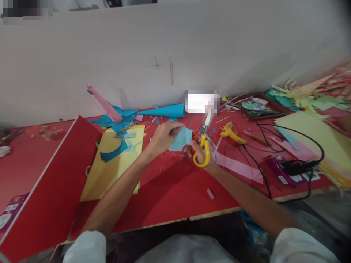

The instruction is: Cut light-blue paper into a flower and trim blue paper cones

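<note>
The red counter point(164, 201) spreads widest, with a red panel point(52, 197) slanting across its left part. A yellow sheet point(115, 184) lies beside that panel, bearing blue offcuts, while a blue cone point(166, 111) rests beyond the hands and a pink strip point(238, 166) stretches to their right. The scissors point(203, 129) come next, their long axis running away from the person, yellow handles nearest and blades outward; the right hand point(201, 155) has its fingers closed around those handles. The left hand point(163, 136) has its fingers pinched on the far left edge of the light-blue paper point(181, 140). A yellow glue gun point(233, 135) sits farther right. Smaller again, the paper is between the hands, just left of the scissors, so the blades point past it; the right fingertips appear to touch its right edge, leaving both hands about equally near.
</note>
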Demonstrator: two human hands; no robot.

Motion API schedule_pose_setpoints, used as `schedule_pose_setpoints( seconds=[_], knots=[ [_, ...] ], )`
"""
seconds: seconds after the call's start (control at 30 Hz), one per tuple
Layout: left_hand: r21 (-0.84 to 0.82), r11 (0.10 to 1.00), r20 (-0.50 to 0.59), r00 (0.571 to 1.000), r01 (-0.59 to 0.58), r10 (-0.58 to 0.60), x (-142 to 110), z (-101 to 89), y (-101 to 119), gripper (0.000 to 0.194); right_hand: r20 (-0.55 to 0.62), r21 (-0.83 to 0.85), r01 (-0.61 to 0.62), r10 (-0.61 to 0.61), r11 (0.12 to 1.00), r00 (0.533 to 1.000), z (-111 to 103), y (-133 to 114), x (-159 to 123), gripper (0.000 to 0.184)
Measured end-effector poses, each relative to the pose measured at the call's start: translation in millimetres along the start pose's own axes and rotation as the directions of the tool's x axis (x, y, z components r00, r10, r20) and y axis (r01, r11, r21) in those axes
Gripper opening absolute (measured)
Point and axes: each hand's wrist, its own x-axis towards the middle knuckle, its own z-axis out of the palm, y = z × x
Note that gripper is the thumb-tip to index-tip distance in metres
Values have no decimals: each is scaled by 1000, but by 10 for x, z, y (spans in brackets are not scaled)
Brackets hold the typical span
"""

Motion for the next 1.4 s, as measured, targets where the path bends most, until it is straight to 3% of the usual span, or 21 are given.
schedule_pose_setpoints(
  seconds=[0.13, 0.23, 0.33, 0.47, 0.63, 0.87, 1.03, 1.23, 1.4],
  knots=[
    [-34, 999, -7, 1000, 29, -29, -2, 51, 73, 28, -27, -186, -24, 19, 982, 999, 34, -89, -26, 51],
    [-206, 974, -90, 989, 94, -114, -29, 126, 68, 33, -118, -270, -41, 9, 962, 993, 62, -147, -26, 49],
    [-464, 872, -153, 955, 157, -253, -158, 278, -21, 45, -186, -264, -73, 24, 962, 982, 67, -133, -8, 49],
    [-661, 719, -92, 928, 214, -361, -422, 526, -183, 54, -178, -247, -113, 70, 962, 982, 34, -56, 20, 48],
    [-601, 732, -33, 905, 320, -423, -582, 648, -304, 63, -108, -249, -126, 102, 960, 989, -5, 11, 62, 42],
    [-628, 740, -150, 896, 240, -418, -573, 620, -324, 57, -116, -198, -127, 105, 972, 988, -33, 125, 152, 40],
    [-659, 709, -144, 884, 250, -444, -598, 649, -337, 53, -126, -193, -99, 76, 976, 989, -58, 127, 160, 48],
    [-565, 785, -163, 899, 252, -406, -615, 639, -308, 47, -142, -207, -176, 148, 962, 979, -59, 142, 135, 52],
    [-639, 722, -121, 891, 267, -437, -608, 607, -248, 53, -178, -224, -200, 161, 954, 971, 46, 76, 61, 45]
  ],
)
